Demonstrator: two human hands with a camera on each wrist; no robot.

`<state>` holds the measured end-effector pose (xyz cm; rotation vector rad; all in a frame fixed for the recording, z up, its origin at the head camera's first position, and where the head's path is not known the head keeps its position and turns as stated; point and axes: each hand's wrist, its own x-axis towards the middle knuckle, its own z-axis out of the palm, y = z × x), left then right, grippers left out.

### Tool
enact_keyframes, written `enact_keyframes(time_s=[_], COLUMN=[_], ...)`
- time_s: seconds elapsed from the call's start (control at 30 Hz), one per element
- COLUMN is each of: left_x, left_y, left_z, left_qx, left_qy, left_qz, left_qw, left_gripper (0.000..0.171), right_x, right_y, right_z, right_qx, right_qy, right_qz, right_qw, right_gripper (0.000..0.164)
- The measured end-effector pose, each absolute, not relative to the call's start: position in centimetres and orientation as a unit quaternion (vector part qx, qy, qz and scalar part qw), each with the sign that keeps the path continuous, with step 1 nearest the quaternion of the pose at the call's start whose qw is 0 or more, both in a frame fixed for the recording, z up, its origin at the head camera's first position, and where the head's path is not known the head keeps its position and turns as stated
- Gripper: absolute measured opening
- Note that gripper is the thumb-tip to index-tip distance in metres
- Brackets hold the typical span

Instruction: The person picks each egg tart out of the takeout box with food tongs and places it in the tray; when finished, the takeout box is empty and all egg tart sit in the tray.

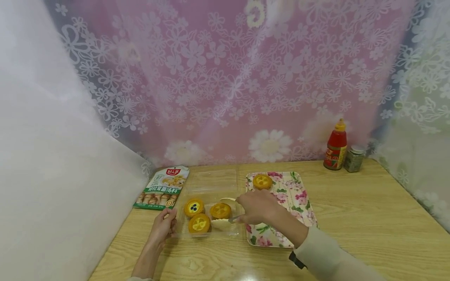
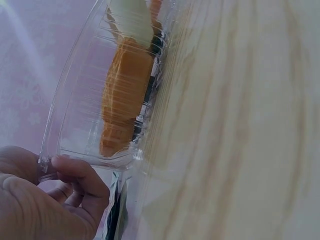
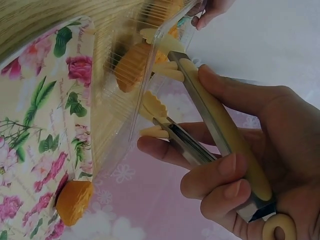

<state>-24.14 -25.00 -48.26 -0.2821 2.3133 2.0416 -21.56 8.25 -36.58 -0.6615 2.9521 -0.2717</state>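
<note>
My left hand (image 1: 163, 228) pinches the left rim of a clear plastic container (image 2: 75, 135), thumb and forefinger at its corner in the left wrist view. Three egg tarts sit inside: a tart with dark berries (image 1: 194, 208), a tart with a yellow pattern (image 1: 199, 224) in front, and a tart at the right (image 1: 220, 211). My right hand (image 1: 260, 207) grips metal tongs (image 3: 215, 115) with cream-coloured handle and scalloped tips. The tong tips are spread apart, reaching over the container's side, one behind and one in front of the right tart.
Right of the container lies a floral tray (image 1: 299, 210) bearing another tart (image 1: 262, 182) at its back left corner. A mushroom seasoning packet (image 1: 161, 187) lies at the back left. A red sauce bottle (image 1: 335, 148) and a small spice jar (image 1: 354, 159) stand by the curtain.
</note>
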Motion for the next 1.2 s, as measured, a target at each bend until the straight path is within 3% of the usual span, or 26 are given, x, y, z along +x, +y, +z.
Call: enact_keyframes(time_s=[0.8, 1.2], left_x=[-24.3, -24.2], left_y=[-24.9, -25.0], left_z=[-48.5, -48.5], left_qx=[-0.096, -0.094], left_qy=[0.750, 0.754], left_qz=[0.654, 0.649], left_qw=[0.020, 0.024], left_gripper=[0.025, 0.027], right_x=[-21.9, -22.2], right_y=[8.0, 9.6], right_z=[-37.1, -38.2], right_qx=[-0.233, -0.242], right_qy=[0.967, 0.954], right_qz=[-0.092, -0.168], right_qw=[0.047, 0.052], right_gripper=[0.041, 0.048])
